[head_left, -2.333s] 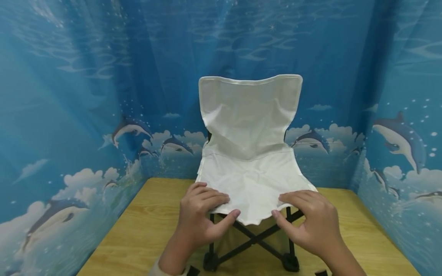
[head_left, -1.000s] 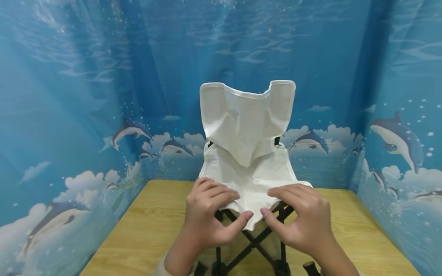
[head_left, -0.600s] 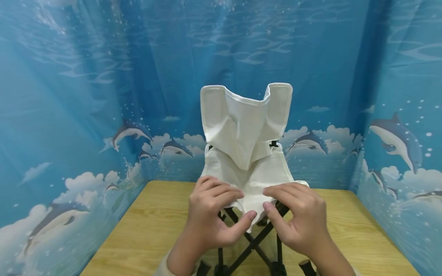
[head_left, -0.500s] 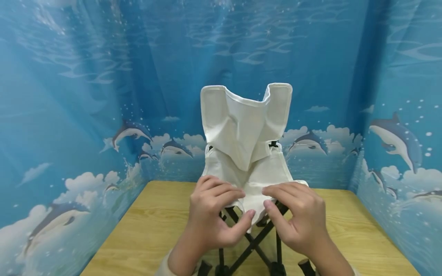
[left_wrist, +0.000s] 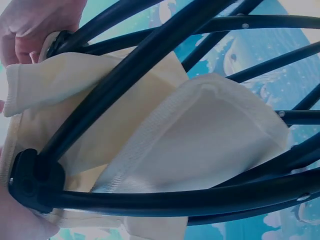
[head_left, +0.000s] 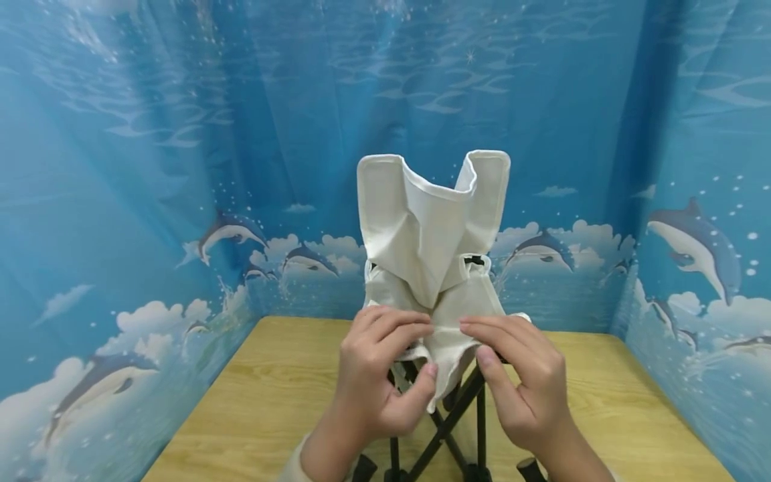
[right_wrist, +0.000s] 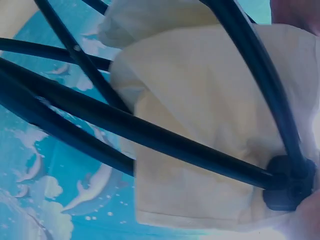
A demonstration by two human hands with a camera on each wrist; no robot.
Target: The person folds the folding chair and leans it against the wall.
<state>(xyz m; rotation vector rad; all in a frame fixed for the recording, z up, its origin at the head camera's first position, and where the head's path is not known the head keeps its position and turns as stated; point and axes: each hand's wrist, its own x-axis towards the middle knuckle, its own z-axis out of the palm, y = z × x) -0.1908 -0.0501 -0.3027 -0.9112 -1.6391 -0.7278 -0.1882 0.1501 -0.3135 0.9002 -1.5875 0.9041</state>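
A small folding chair [head_left: 440, 227] with white fabric and a black tube frame stands part-folded in front of me. Its backrest creases inward, and the seat fabric [head_left: 452, 351] sags into a point between my hands. My left hand [head_left: 382, 375] grips the left front corner of the seat, fingers on top and thumb in front. At the right front corner, my right hand [head_left: 524, 378] holds on the same way. Under the seat, the left wrist view shows crossed black tubes [left_wrist: 135, 75] and a plastic corner joint [left_wrist: 35, 180]. Another corner joint [right_wrist: 289, 182] appears in the right wrist view.
The chair's feet are on a yellow wood-grain table [head_left: 259, 388]. Blue curtains [head_left: 301, 120] printed with dolphins enclose the back and both sides. Black leg ends [head_left: 530, 468] reach toward me at the bottom of the head view.
Both hands have moved closer together, squeezing the seat narrower. The backrest has bent into a deep fold, the front seat edge droops lower, and the crossed legs stand steeper.
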